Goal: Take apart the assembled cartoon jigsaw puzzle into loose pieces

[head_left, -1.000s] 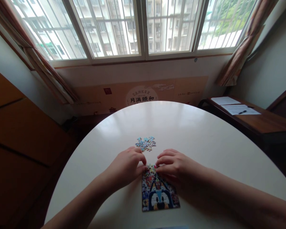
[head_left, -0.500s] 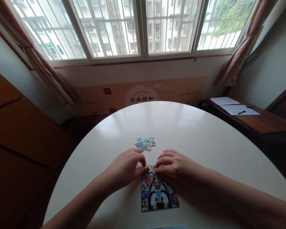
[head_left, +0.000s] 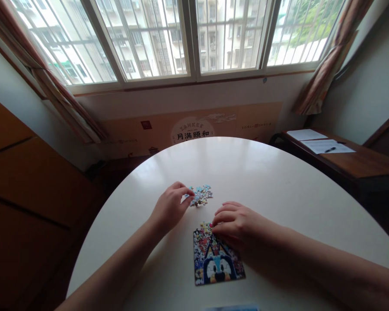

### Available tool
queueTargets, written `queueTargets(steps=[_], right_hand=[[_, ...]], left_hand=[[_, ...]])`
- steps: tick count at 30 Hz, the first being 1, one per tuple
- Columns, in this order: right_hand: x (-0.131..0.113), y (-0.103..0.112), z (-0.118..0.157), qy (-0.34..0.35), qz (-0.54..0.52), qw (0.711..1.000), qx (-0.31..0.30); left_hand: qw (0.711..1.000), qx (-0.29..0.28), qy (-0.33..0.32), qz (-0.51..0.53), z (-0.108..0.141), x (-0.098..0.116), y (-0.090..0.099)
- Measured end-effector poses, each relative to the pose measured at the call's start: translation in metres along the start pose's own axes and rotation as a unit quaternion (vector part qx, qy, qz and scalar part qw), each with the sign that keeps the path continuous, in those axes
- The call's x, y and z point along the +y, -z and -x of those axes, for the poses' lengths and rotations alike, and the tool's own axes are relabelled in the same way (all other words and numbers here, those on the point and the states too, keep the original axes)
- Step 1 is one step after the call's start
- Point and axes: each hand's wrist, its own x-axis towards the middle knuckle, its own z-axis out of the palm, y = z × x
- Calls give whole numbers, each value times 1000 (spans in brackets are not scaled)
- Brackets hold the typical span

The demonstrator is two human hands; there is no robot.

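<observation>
On the white table (head_left: pixel 278 185), the curled right hand (head_left: pixel 238 220) hid the upper right of the jigsaw puzzle (head_left: pixel 218 265); the left hand (head_left: pixel 171 204), fingertips nearly meeting, covered some loose pieces (head_left: pixel 202 193). Whether either gripped anything was unclear. A bluish item (head_left: pixel 231 308) was cut off below.

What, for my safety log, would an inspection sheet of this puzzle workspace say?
Surface: white table, rounded far edge.
Puzzle things: partly assembled puzzle; loose pieces beyond it.
Clutter: bluish item, mostly cut off at the picture's bottom.
Hands: left hand at the loose pieces, grip unclear; right hand at the puzzle's far right corner.
Cables: nothing seen on the table.
Surroundings: barred window ahead; papers and pen on a desk at right.
</observation>
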Motion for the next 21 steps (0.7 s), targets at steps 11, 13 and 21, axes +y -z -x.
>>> queueTargets(steps=[11,13,21], right_hand=[[-1,1,0,7,15,1000,-2],[-1,0,0,11,22,1000,5],[-1,2,1,5,29,999,-19]], left_hand=[[994,-83,-63,-12,23,30,19],[989,-126,-62,-33,27,37,18],[980,-174,-64,-73,31,42,3]])
